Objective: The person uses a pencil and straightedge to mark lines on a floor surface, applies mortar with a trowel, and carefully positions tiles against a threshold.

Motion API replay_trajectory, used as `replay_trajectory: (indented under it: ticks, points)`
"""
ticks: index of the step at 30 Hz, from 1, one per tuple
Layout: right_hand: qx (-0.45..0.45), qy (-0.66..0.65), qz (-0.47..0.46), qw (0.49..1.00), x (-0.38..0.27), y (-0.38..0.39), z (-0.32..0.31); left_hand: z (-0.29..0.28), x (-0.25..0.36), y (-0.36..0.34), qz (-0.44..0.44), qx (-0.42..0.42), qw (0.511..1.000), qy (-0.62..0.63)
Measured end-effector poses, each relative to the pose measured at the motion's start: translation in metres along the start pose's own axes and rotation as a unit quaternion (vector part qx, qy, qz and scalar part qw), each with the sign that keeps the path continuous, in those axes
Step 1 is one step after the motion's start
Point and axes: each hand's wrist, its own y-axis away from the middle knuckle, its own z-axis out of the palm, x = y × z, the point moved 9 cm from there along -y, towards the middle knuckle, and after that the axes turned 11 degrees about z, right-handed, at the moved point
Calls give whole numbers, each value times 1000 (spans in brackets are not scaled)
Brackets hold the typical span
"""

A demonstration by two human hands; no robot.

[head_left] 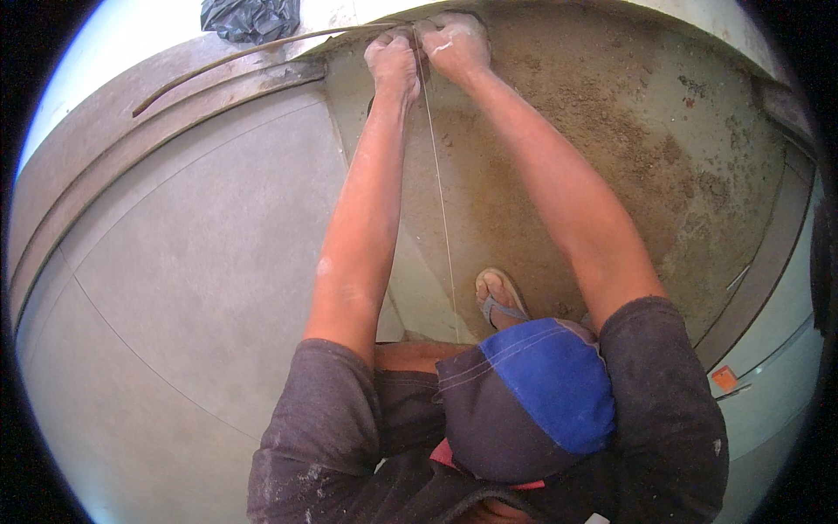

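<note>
The left hand and right hand are side by side, fingers curled in, though I can't tell what's actually gripped. The string runs from between them down past the sandal, thin rod sticking out left.

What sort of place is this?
Probably a building site or a room under renovation: smooth grey floor slabs beside a patch of loose brown dirt, with a thin pale string running over the floor.
</note>
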Motion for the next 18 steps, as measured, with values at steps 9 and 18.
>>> replay_trajectory:
  ticks: [9, 18]
  points:
    - [-178, -62, 45, 981, 16, -2, 15, -3, 2, 3, -53, 21, 998, -16]
    - [-95, -13, -26, 995, 8, 0, 8, -9, 1, 1, -49, 4, 998, -31]
